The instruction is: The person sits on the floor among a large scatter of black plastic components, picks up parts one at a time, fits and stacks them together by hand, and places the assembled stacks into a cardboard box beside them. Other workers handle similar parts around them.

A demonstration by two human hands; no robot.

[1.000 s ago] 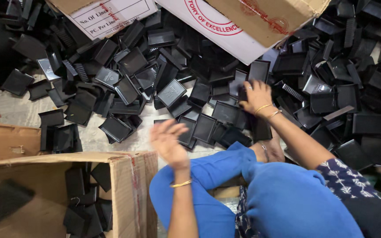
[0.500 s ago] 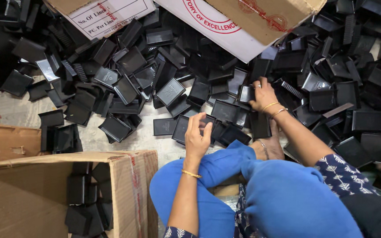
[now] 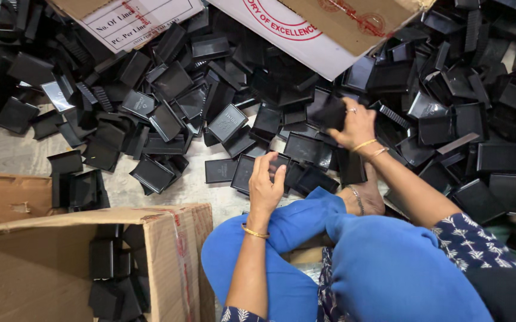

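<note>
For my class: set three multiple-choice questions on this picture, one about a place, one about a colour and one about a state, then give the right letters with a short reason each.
1. Where is the open box that holds stacked trays?
A. lower left
B. upper right
C. on the person's lap

2. What colour are the trays on the floor?
A. white
B. black
C. red

3. What is the right hand doing?
A. resting flat on the floor
B. lifting a tray off the pile
C. hanging empty in the air

Answers: 1 A, the box stands at the lower left; 2 B, every tray is black; 3 B, its fingers close on a tray.
</note>
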